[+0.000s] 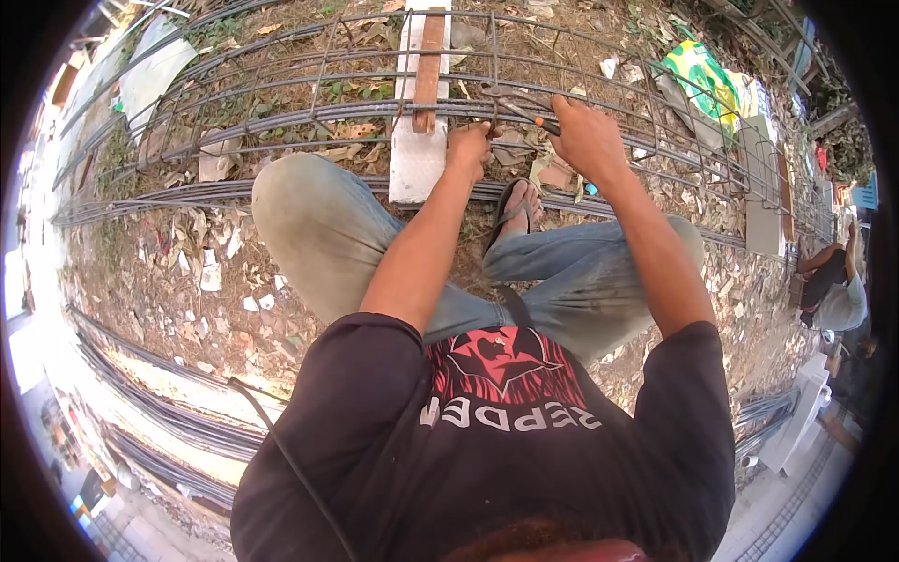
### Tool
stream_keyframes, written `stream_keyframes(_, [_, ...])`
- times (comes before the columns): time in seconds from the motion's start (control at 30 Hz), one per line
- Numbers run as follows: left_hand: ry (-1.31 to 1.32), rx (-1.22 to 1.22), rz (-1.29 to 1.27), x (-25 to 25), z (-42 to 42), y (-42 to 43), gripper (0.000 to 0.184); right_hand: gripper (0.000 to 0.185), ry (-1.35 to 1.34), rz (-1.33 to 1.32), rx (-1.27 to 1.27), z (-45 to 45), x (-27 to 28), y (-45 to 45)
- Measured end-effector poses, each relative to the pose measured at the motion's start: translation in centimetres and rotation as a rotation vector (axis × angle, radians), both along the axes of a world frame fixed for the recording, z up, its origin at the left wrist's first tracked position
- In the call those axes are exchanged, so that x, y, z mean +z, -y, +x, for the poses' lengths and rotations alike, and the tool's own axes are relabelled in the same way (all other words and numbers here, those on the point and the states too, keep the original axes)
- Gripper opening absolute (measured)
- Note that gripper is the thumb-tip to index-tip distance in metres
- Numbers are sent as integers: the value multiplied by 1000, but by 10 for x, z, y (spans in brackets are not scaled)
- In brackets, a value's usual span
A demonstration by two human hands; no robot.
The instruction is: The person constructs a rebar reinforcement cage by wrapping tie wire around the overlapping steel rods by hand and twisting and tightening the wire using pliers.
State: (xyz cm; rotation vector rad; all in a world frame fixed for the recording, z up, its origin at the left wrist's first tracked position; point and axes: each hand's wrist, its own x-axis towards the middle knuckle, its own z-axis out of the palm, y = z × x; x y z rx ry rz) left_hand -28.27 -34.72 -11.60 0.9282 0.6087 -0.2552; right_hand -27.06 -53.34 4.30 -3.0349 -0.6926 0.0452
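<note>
My right hand (585, 140) is closed around the handles of a pair of pincers (520, 105), whose jaws reach left to the steel bars. My left hand (471, 150) is closed beside the bars, just left of and below the pincers; what its fingers hold is too small to make out. Both hands are at the near side of a long rebar cage (323, 70). Under the cage lies a white block (418, 169), with a brown wooden piece (430, 61) on top of it, left of my hands.
Bundled bars (150, 201) run along the cage's near side. A green and yellow sack (700, 84) and a grey board (763, 187) are at the right. Another person (836, 290) crouches at the far right. Dry leaves and rubble cover the ground.
</note>
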Motion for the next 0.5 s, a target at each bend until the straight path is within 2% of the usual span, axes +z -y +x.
stream_keyframes(0.1, [-5,-4,-13,-6,0,0,14,37,84,241,-33,-4,-10,8])
stream_keyframes(0.23, [-23,-31,-47,-3,0,-2,19,46,24,314,-441,29,-8,36])
stream_keyframes(0.3, [-45,-44,-33,-12,-1,-2,28,50,57,242,-542,48,-19,71])
stream_keyframes(0.4, [-163,-65,214,5,-17,11,35,52,7,157,-666,56,-25,98])
stream_keyframes(0.43, [-158,-110,219,9,-25,17,45,52,-29,130,-700,58,-28,101])
stream_keyframes(0.5, [-138,-257,207,20,-35,28,52,49,392,55,-540,46,-31,90])
